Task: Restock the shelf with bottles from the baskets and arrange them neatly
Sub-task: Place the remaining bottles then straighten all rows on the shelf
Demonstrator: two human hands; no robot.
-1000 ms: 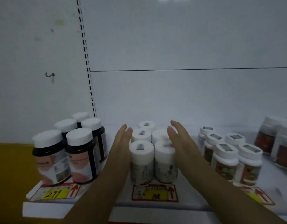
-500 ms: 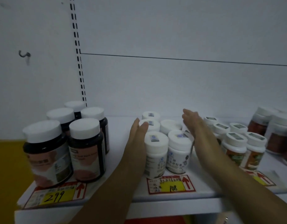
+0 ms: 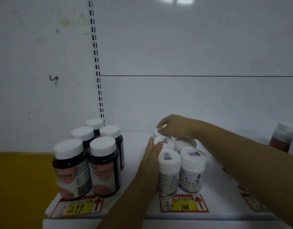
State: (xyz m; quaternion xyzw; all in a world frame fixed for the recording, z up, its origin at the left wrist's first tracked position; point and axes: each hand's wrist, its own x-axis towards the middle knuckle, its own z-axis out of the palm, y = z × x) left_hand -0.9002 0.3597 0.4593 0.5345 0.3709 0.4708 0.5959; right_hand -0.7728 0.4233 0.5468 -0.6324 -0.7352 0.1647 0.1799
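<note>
Several small white bottles (image 3: 191, 169) with white caps stand in a cluster in the middle of the white shelf (image 3: 136, 210). My left hand (image 3: 152, 154) lies flat against the cluster's left side, fingers straight, touching the second bottle (image 3: 165, 142). My right hand (image 3: 173, 126) reaches over from the right and its fingertips pinch the cap of the rearmost white bottle (image 3: 159, 132). The bottles to the right of the cluster are hidden behind my right forearm.
Several dark bottles (image 3: 103, 166) with white caps and pink labels stand at the shelf's left end. Price tags marked 299 (image 3: 76, 208) and 108 (image 3: 183, 205) sit on the front edge. Brown bottles (image 3: 282, 141) stand at the far right. The white back panel is behind.
My right hand has risen from the cluster's right side and moved left onto the rearmost bottle's cap. My left hand stays against the left side. The view has shifted left.
</note>
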